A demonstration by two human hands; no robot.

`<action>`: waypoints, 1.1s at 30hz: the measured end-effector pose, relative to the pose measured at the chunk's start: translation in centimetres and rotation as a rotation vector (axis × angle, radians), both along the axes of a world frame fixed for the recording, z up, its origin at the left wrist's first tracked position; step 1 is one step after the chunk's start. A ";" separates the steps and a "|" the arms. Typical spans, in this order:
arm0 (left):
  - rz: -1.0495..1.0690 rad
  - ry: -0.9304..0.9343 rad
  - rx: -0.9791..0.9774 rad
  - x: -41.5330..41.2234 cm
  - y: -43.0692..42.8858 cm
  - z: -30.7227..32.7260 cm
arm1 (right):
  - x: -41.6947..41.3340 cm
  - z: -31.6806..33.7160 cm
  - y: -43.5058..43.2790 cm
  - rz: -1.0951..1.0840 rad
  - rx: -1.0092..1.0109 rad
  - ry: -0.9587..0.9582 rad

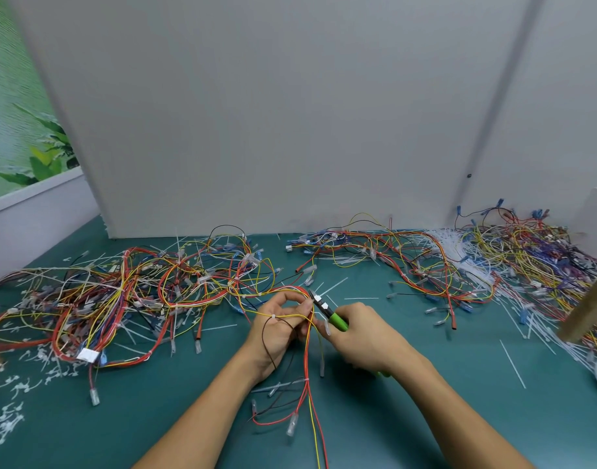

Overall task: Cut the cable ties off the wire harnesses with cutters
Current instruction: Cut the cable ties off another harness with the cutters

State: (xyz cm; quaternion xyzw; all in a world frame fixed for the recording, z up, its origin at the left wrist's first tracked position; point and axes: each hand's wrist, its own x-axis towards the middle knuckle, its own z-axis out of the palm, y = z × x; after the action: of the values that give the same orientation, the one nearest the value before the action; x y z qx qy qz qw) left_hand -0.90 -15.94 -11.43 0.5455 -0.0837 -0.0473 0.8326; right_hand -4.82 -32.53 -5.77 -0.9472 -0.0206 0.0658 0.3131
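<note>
Right hand (364, 336) gripping green handles of cutters (331, 315), centre of frame. Cutters' long axis running lower right to upper left, black nose pointing upper left, sitting at white cable tie (318, 298) on harness (308, 353). Left hand (278, 333) pinching harness wires just left of nose. Red and yellow wires trailing down to bottom edge. White tag (87, 355) lying in left pile (121, 292), print too blurred for reading.

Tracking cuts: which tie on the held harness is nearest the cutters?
The tie at the cutters' tip, above the left hand; the other two on the harness sit farther off.
</note>
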 end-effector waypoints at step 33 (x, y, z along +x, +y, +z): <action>0.010 0.013 -0.015 -0.2 -0.1 0.4 | 0.6 -0.9 0.0 -0.004 -0.016 -0.058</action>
State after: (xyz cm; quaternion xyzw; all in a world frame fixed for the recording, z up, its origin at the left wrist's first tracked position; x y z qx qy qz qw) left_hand -1.07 -16.00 -11.07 0.5395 -0.0758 -0.0459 0.8373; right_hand -4.22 -32.55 -6.72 -0.9512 -0.0271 0.0377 0.3050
